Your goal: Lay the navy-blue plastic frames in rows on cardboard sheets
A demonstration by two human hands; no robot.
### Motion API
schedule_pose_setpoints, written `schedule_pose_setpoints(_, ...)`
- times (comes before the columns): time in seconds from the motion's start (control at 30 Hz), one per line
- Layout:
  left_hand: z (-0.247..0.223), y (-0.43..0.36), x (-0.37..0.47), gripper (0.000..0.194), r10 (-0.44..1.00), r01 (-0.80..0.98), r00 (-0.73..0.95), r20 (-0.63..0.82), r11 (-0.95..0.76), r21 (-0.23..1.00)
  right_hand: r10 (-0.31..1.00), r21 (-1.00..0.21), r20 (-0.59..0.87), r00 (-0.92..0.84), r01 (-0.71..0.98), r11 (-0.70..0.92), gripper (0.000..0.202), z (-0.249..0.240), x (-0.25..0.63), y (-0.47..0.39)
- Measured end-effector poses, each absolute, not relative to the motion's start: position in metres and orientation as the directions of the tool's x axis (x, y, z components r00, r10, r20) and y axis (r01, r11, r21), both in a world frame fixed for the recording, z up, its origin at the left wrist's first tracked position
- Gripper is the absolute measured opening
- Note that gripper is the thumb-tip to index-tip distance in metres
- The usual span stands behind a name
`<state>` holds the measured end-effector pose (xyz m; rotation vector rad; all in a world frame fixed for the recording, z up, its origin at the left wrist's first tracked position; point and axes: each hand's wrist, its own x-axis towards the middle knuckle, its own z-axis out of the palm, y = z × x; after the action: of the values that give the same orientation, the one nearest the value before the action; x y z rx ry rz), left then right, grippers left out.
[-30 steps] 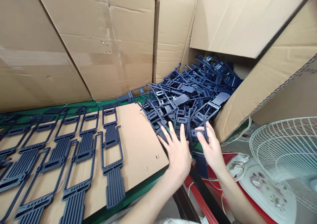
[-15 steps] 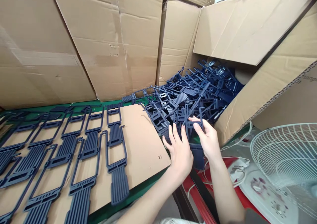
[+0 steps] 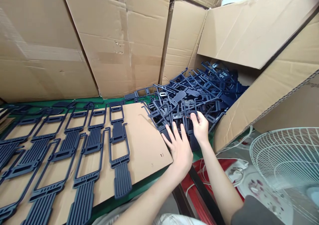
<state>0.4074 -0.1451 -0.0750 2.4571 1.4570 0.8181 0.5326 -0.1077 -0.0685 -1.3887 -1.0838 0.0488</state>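
Note:
Dark blue plastic parts lie in a tangled heap (image 3: 179, 97) on the right of the table. My left hand (image 3: 179, 148) rests at the heap's front edge, fingers spread, holding nothing. Just to its right, my right hand (image 3: 200, 127) pinches a dark blue plastic part (image 3: 191, 113) between thumb and fingers; its lower end is partly hidden among other parts. Similar parts, each a frame with a ribbed plate (image 3: 122, 180), lie in rows on a flat cardboard sheet (image 3: 143, 138) at the left.
Large cardboard boxes (image 3: 147, 45) stand behind the table. An open cardboard flap (image 3: 269, 85) borders the heap on the right. A white fan (image 3: 286, 155) stands at the right, near cables over something red on the floor.
My right hand has moved slightly up and left with the part, which now sits closer to the heap. My left hand stays spread in nearly the same place. The view has shifted a little.

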Motion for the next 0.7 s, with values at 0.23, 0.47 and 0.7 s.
schedule_pose_setpoints(0.23,-0.078,-0.145,0.407,0.074,0.839,0.696,0.393,0.376,-0.539,0.475,0.427,-0.559,0.755,0.497,0.829,0.025,0.037,-0.068,0.529,-0.117)
schedule_pose_setpoints(0.47,-0.082,-0.140,0.405,0.094,0.822,0.560,0.386,0.419,-0.570,0.602,0.436,-0.622,0.624,0.648,0.750,-0.225,0.044,-0.072,0.529,-0.137)
schedule_pose_setpoints(0.7,-0.084,-0.139,0.404,0.103,0.841,0.499,0.345,0.417,-0.540,0.678,0.304,-0.629,0.736,0.606,0.777,-0.026,0.039,-0.081,0.530,-0.130)
